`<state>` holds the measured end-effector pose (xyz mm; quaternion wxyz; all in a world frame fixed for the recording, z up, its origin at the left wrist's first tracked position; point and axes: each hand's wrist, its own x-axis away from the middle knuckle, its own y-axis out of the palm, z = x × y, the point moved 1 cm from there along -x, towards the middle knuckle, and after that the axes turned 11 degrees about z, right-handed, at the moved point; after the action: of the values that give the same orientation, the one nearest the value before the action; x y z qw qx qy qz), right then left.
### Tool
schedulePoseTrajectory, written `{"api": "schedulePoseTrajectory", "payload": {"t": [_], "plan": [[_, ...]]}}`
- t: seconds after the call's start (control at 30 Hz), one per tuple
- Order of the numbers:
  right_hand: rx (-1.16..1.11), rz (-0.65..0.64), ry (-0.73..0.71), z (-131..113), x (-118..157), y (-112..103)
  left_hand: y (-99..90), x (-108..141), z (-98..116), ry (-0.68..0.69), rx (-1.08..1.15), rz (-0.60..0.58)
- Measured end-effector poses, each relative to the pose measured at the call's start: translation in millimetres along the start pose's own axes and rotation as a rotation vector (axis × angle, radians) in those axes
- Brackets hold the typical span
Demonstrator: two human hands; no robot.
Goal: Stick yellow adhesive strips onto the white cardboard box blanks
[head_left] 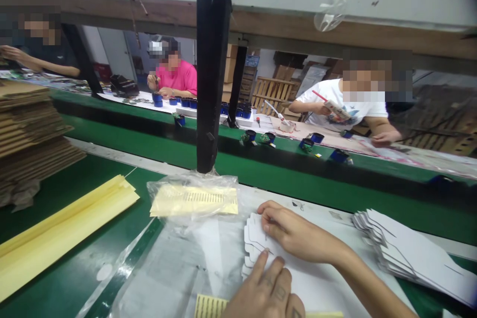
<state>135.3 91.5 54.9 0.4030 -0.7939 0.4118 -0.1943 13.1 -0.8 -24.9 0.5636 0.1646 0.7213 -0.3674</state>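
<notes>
On the white cards (316, 283), our left hand (268, 290) rests loosely spread; our right hand (296, 232) half-curls at their edge, grip unclear.

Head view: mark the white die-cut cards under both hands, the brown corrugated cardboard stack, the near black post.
White die-cut cards (316, 280), head view: bare top sheet.
Brown corrugated cardboard stack (30, 131), head view: layered edges.
Near black post (209, 79), head view: front face.
</notes>
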Motion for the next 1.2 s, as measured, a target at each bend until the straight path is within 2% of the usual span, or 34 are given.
{"api": "schedulePoseTrajectory", "payload": {"t": [0.3, 0.67, 0.83, 1.0, 1.2], "plan": [[-0.029, 0.012, 0.024, 0, 0, 2, -0.5, -1, 0, -0.007, 0.006, 0.030], [-0.063, 0.028, 0.049, 4, 0, 5, -2.9, -2, 0, 0.004, -0.020, -0.031], [-0.051, 0.038, 0.057, 3, -1, 4, -3.9, -8, 0, -0.039, -0.030, 0.004], [-0.044, 0.056, 0.044, 4, -1, 5, -4.1, -9, 0, -0.006, -0.029, 0.052], [-0.103, 0.071, 0.049, 5, -1, 4, -3.5, -6, -1, 0.015, -0.030, 0.007]]}}
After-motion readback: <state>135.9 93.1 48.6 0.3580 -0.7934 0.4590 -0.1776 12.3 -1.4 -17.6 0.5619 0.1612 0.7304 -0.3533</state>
